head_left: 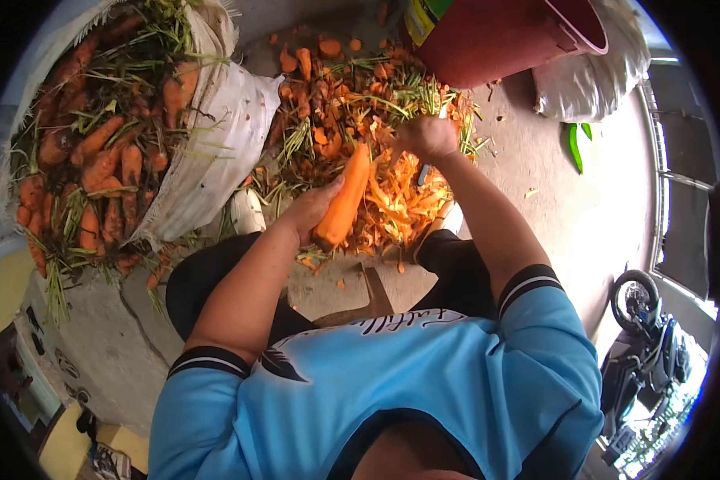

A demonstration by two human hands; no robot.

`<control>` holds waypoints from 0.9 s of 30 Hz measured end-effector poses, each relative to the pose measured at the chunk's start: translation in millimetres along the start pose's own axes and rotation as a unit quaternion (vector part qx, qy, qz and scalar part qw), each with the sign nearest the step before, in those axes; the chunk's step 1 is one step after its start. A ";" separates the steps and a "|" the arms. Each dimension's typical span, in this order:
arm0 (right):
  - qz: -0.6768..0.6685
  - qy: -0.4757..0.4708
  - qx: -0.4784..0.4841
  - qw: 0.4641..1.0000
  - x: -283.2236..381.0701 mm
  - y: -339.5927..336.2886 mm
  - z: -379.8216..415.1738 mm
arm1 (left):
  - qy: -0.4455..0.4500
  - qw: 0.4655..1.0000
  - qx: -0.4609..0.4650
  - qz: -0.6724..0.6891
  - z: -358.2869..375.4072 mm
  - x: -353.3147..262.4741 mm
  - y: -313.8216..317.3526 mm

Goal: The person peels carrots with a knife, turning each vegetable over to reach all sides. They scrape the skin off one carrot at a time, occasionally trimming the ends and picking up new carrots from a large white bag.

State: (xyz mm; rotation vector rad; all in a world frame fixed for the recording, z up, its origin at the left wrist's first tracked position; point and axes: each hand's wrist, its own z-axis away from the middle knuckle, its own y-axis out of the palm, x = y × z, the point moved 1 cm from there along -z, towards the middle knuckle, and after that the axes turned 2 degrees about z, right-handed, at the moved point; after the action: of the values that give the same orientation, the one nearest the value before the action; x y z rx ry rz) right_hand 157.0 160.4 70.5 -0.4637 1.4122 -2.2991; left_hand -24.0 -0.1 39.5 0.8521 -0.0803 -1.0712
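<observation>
On the floor at the person's left, a large open white sack (216,140) lies full of unpeeled carrots (100,164), dirt and green stems among them. Beside it spreads a heap of orange peelings, carrot pieces and green stems (404,206), reaching up to a red bucket (488,40) that tilts at the far edge. Next to the bucket sits a second, pale sack (592,76); well apart, at the far right, a motorcycle (644,344) shows. Above the near part of the heap is the thick, smooth orange carrot (345,200), tilted, its broad end toward the person. The left hand (316,212) grips it from the side, fingers closed around it. The right hand (430,138) is near its narrower end, fingers curled closed; whether they grip the small grey-blue object (423,174) just below, I cannot tell. Smaller still, green leaves (575,148) lie near the second sack.
</observation>
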 end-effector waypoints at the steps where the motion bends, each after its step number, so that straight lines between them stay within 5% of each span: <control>1: 0.019 0.065 0.067 0.995 -16.8 -8.7 -6.1 | -0.003 1.000 0.008 -0.012 7.9 -5.5 7.4; 3: 0.017 0.199 -0.045 0.979 -46.9 13.0 -19.6 | 0.004 1.000 -0.011 -0.024 12.3 -7.4 12.0; 5: -0.038 0.179 -0.020 0.983 -14.0 -14.1 3.6 | 0.030 0.997 -0.064 -0.018 9.7 -3.3 12.7; 8: -0.089 -0.075 -0.082 0.990 30.7 6.7 34.2 | 0.019 0.997 0.012 0.068 0.2 -6.0 -0.4; 11: -0.062 -0.261 -0.140 0.953 69.0 13.7 58.3 | 0.031 0.997 -0.072 0.016 -10.8 4.5 -5.2; 15: -0.033 -0.066 0.072 0.995 27.3 11.3 3.3 | 0.017 0.999 -0.021 -0.034 -6.9 8.6 -5.0; 16: 0.071 -0.041 0.058 0.995 17.9 1.8 -5.7 | -0.009 0.998 -0.032 -0.047 -5.3 7.1 -4.8; 18: 0.034 0.026 -0.107 0.993 -7.6 2.2 -16.6 | -0.027 0.997 -0.036 -0.054 -2.9 3.4 -2.2; 22: -0.053 0.041 0.007 0.998 18.6 -24.9 6.7 | 0.028 0.998 -0.051 -0.013 3.9 -3.1 10.7; 25: -0.051 -0.066 -0.227 0.970 30.0 6.6 30.5 | -0.011 0.998 -0.056 0.017 3.1 -5.2 7.3; 27: -0.083 0.021 -0.151 0.985 16.7 14.6 22.0 | -0.028 0.999 -0.009 0.011 -1.4 -2.6 -0.7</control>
State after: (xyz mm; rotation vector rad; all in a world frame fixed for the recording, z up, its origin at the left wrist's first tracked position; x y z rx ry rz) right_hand 155.5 129.3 68.1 -0.6482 1.8172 -2.2385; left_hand -25.3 2.6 39.0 0.8033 -0.1272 -1.0746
